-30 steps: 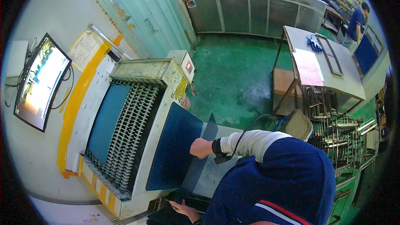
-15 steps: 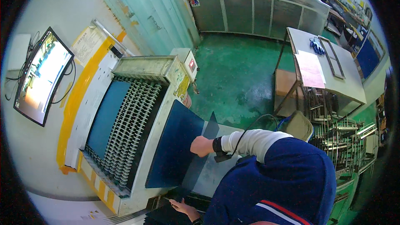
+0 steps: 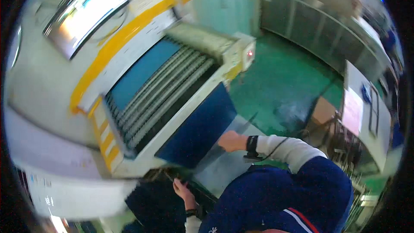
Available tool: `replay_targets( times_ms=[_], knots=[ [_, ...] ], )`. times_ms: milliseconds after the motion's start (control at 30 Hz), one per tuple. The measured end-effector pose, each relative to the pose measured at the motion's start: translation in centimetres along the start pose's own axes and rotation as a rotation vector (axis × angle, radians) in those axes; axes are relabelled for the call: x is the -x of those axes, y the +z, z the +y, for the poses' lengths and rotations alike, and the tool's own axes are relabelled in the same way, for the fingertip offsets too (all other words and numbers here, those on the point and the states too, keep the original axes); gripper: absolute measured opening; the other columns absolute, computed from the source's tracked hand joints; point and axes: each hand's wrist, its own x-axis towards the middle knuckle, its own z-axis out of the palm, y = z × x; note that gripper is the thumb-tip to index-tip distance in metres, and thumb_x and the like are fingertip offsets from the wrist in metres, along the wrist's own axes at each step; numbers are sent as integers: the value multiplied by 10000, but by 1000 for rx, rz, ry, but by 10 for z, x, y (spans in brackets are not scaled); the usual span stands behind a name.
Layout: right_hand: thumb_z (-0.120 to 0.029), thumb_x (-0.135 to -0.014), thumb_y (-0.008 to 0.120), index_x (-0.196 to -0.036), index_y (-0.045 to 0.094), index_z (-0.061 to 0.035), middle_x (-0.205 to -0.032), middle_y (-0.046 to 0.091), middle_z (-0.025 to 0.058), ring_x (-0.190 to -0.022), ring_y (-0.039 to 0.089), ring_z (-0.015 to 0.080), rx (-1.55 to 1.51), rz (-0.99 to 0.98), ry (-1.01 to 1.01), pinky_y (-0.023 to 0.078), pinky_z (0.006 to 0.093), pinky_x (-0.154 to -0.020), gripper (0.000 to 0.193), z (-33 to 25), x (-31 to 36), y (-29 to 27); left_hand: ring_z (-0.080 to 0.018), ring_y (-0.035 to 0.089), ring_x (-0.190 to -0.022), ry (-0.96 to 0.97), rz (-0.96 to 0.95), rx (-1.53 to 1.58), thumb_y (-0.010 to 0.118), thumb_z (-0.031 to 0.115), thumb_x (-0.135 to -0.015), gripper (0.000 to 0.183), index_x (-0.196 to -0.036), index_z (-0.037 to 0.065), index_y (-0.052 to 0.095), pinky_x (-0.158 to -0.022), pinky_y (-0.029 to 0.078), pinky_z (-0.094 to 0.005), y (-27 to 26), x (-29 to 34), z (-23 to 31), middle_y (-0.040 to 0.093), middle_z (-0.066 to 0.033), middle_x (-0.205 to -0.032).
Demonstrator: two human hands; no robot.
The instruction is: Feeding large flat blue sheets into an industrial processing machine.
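A dark blue flat panel (image 3: 200,125) lies slanted on the pale shelf (image 3: 230,164) in front of a roller machine. Over its right edge shows a thin grey-blue sheet, smeared by motion. My right hand (image 3: 233,141), with a black wristband, is closed at the far right edge of that sheet. My left hand (image 3: 184,191) is lower down, fingers stretched out beside the panel's near corner. Just left of it is a stack of dark sheets (image 3: 155,205). Blur hides whether the left fingertips touch anything.
The machine's rows of rollers (image 3: 168,82) carry another blue panel (image 3: 144,75). A control box (image 3: 246,51) with a red light sits at its far end. A monitor (image 3: 88,13) hangs on the wall. At right stands a table (image 3: 377,142) with a pink sheet (image 3: 352,112).
My view has swung left, so the machine and hands sit farther right in the picture. Both hands keep nearly the same places by the panel; the thin sheet stays at my right hand.
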Motion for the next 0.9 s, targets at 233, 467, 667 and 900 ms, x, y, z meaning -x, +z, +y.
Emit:
replay_targets(
  times_ms=[233, 467, 667, 900],
  knots=[
    [-177, -768, 595, -906, 670, -117, -863, 671, 113, -858, 655, 332, -56, 83, -72, 515, 455, -689, 169, -1, -8, 11, -118, 552, -918, 61, -2, -89, 531, 386, -976, 383, -1146, 46, 580, -787, 446, -290, -3, 10, 12, 608, -24, -1027],
    [-323, -796, 639, -861, 681, -96, -846, 669, 132, -829, 646, 354, -85, 188, -78, 509, 472, -691, 240, 23, -15, -16, -116, 558, -823, -102, 25, 193, 510, 416, -977, 406, -1106, 38, 578, -726, 449, -273, -30, 20, -30, 598, 1, -915],
    [-310, -748, 724, -831, 682, -33, -706, 611, 201, -679, 630, 350, -480, 421, 74, 490, 429, -632, 292, 57, 35, -119, -157, 549, -571, -633, -48, -37, 586, 469, -911, 364, -881, 107, 587, -489, 430, -302, -92, 55, -112, 555, 6, -708],
    [-39, -832, 660, -980, 672, 35, -927, 659, 52, -886, 622, 161, -1503, 725, 99, 494, 311, -818, 166, 91, 50, -138, -150, 542, -519, -845, -5, -120, 603, 360, -874, 279, -847, 83, 589, -422, 387, -290, -118, 70, -175, 563, -25, -678]
  ],
)
